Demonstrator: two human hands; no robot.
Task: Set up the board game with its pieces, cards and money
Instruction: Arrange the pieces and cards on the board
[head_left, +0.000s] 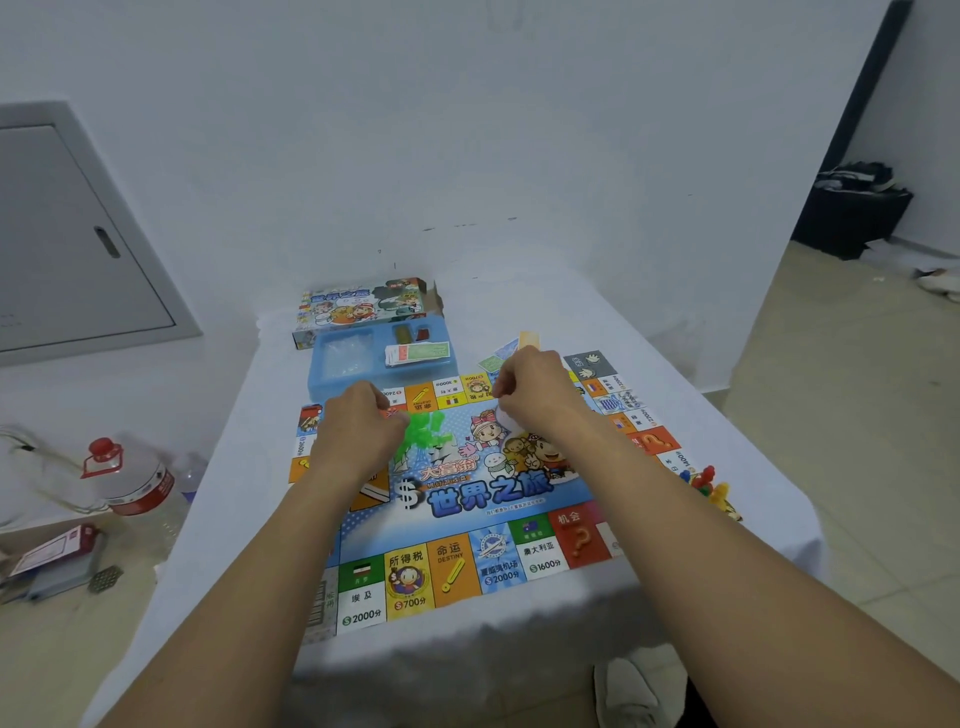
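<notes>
You are working both hands over the middle of the game board, which is lying flat on the white-covered counter. Your left hand is curling its grip around a cluster of green plastic pieces, probably inside a thin clear bag, though the blur makes that hard to tell. Your right hand is pinching something pale just beside them, likely the other end of that wrapping. These pieces are looking tiny, light and hard, so they are likely to scatter and bounce once freed; you are better off holding the bag low over the board and tearing near its edge than squeezing the pieces themselves. The film is probably slippery, so a firm fingertip pinch will serve better than a whole-fist hold. The paper money is sitting in the blue tray behind the board; it is thin and floppy, best lifted as a stack from its short edges. The coloured pawns are waiting at the board's right edge, small enough to pick up singly.
</notes>
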